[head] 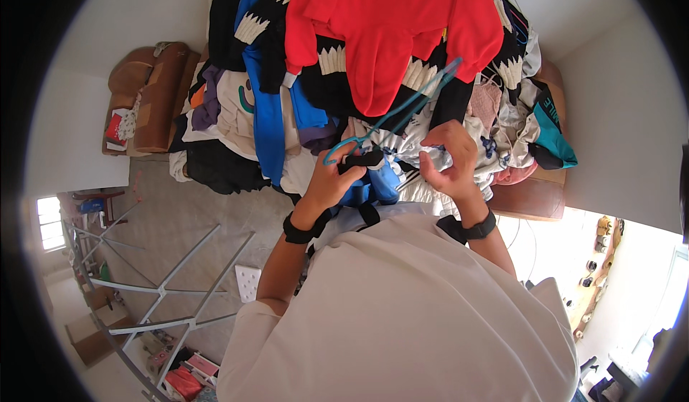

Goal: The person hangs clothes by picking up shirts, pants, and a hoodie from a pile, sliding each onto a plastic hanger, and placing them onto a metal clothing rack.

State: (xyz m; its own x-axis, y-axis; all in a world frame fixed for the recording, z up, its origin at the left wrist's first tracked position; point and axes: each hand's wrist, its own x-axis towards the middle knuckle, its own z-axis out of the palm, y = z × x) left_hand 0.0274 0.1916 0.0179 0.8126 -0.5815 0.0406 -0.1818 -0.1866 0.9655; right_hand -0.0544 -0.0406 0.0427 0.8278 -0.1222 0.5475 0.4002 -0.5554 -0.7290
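My left hand is closed around a blue plastic clothes hanger near its hook, with a small dark cloth item between the fingers. The hanger's long arms point up and to the right over the clothes. To the right, my right hand is raised with its fingers curved apart and nothing between them. Beyond both hands, a red long-sleeved sweater lies on a black and cream knitted garment. Blue cloth lies under and between my hands.
A heap of mixed clothes covers a brown leather sofa, whose armrest shows at left. A teal and black garment hangs over its right side. A metal-tube rack stands on the floor at lower left, near a white perforated board.
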